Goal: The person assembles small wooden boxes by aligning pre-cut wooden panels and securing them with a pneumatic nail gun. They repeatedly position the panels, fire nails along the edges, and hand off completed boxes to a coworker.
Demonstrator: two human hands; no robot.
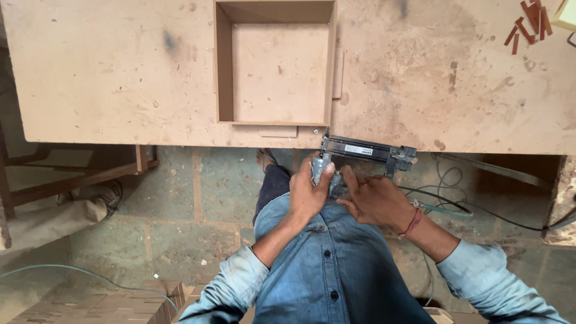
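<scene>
Left hand [309, 192], centre of frame: grip clenched around the grey handle of one pneumatic nail gun [360, 157], fingers wrapped fully, thumb side up. The gun sits just below the near edge of the desk [120, 78], its black magazine running level toward the right, its nose touching the desk edge at centre.

Right hand [375, 201], just right of the left hand: fingers half curled, tips resting on the gun's body beneath the magazine; touching it, not wrapped round it. One red thread band on the right wrist.

Count on desk: one open square box [225, 72] of brown board, upper centre, four walls and a floor, nothing inside. One small loose cluster of reddish wood strips [528, 24], upper right corner; exact number cannot be told.

Below desk: stone floor [180, 198]. One green hose [441, 210] runs right from the gun; dark cables [480, 210] beside it, number unclear. Stacked wood pieces [120, 303] at lower left.
</scene>
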